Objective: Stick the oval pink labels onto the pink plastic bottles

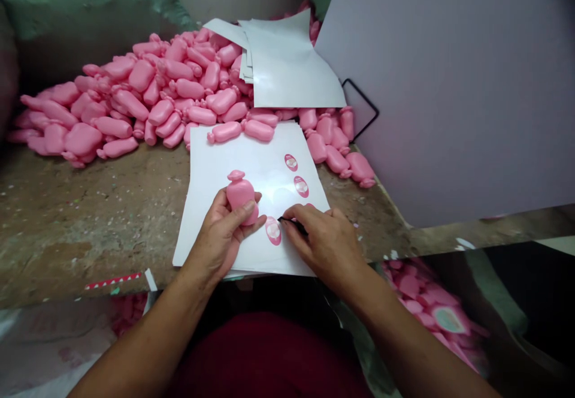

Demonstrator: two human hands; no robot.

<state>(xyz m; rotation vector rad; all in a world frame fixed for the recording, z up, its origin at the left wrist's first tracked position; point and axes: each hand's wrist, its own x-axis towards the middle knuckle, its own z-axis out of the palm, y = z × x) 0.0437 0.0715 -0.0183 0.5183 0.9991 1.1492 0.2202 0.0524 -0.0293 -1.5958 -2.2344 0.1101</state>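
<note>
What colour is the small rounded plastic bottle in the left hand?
The small rounded plastic bottle in the left hand is pink; the head view shows it best.

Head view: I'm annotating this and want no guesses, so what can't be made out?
Head view, oval stickers: print too small to read.
Head view, dark tool: mostly hidden by the right hand.
Head view, held pink piece: lower part partly covered by the left hand.
Head view, grey panel: cut off by the top and right edges.
</note>
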